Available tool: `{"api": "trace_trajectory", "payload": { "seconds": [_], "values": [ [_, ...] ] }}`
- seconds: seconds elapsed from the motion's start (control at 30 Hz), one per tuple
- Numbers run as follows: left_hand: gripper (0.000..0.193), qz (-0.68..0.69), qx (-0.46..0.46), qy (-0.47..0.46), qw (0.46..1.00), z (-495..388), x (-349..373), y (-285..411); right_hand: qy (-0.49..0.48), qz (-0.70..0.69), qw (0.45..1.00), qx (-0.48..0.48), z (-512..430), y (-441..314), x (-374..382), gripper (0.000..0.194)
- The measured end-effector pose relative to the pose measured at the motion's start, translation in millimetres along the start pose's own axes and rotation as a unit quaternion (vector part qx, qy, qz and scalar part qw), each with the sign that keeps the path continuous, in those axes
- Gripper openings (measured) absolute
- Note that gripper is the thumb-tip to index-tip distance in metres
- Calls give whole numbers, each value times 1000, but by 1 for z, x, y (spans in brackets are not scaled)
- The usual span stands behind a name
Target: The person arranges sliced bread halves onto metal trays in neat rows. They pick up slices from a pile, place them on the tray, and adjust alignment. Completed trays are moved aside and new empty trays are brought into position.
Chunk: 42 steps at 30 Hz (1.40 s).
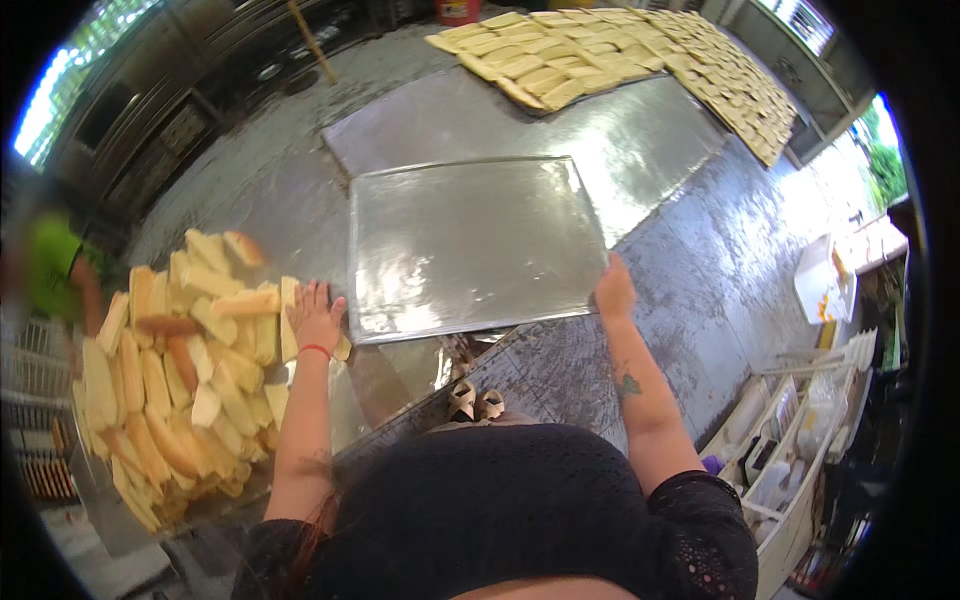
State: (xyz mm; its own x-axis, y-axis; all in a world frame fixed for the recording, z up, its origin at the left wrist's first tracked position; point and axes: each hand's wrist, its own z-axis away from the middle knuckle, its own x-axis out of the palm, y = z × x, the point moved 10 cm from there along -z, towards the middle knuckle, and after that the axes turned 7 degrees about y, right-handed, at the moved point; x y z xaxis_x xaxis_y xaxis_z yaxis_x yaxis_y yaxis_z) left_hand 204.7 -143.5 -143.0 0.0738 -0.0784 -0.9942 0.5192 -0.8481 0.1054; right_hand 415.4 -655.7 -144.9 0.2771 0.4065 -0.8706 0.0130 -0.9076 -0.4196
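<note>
A shallow metal baking tray (472,240) lies before me with nothing on it, partly over the steel tabletop (420,112). My right hand (616,289) grips the tray's right edge near its front corner. To the left of the tray, my left hand (315,315) rests palm down with its fingers spread. It lies over the edge of a slice of bread (288,300), beside a large heap of cut bread pieces (217,382). Some pieces show a brown crust, others a pale cut face.
Trays of bread slices (555,56) laid in close rows stand at the far end. A white plastic container (821,281) and a compartmented crate (780,457) with bags are at the right. Dark ovens (120,112) line the far left. A person in a green shirt (52,262) is at the left.
</note>
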Motion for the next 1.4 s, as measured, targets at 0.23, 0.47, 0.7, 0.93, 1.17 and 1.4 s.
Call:
{"api": "trace_trajectory", "payload": {
  "seconds": [0.23,0.47,0.7,0.93,1.17,1.4],
  "values": [
    [79,-111,-130,65,983,14,-25,-79,122,46,983,-126,2,-68,-38,38],
    [87,-209,-55,225,950,-4,-95,-159,-301,-390,844,-213,156,-256,5,35],
    [73,-140,-67,-181,971,-47,-76,-191,-639,-453,603,148,311,-346,72,72],
    [80,-168,8,-135,976,-13,-47,-129,-585,-517,582,226,325,-388,107,67],
    [80,-126,-156,-91,976,5,-100,-206,-598,-402,648,248,341,-380,124,51],
    [90,-123,-198,-161,959,45,-87,-231,-716,-191,671,13,397,-371,112,65]
  ]
}}
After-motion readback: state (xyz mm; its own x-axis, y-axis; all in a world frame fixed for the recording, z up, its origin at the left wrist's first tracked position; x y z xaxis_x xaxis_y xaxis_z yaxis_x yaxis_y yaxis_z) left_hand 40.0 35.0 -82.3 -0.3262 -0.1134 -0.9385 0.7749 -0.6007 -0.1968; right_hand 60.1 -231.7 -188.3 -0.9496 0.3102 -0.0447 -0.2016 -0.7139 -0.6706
